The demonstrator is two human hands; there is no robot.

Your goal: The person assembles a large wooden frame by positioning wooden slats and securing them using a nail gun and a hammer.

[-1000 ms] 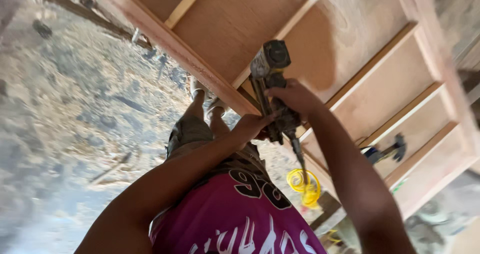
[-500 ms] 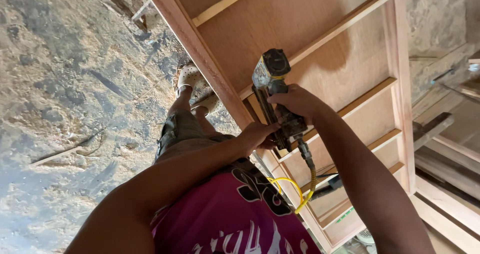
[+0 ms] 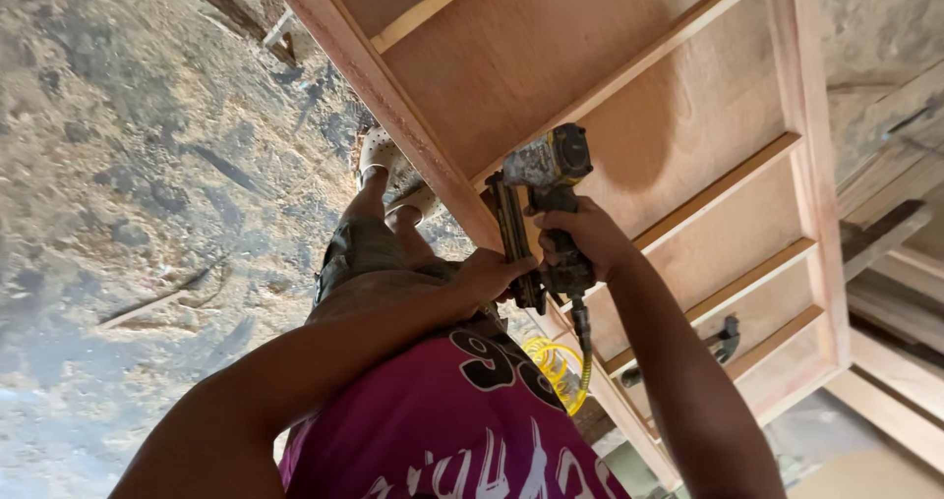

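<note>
Gripping: right hand (image 3: 580,243) is wrapped fully around the handle of the nail gun (image 3: 539,204), fingers closed tight on it.
Nail gun position: grey and yellow tool body sits against the long outer rail of the wooden frame (image 3: 423,155), nose pointing at the rail, magazine running down along it.
Left hand: left hand (image 3: 489,275) is curled over the lower end of the magazine, fingers bent and touching it; grip looks closed on that part, though the fingertips are hidden behind the tool.
Air hose: yellow coiled hose (image 3: 556,366) hangs from the base of the handle, just below both hands.
Frame: plywood-backed panel with pale cross battens, tilted across the view, upper right.
Clamp: dark tool (image 3: 723,337) lies on a lower batten, well apart from the hands.
Person: magenta shirt, grey shorts, white perforated shoes (image 3: 388,165) beside the rail.
Floor: dusty concrete floor (image 3: 128,194) with wood scraps.
</note>
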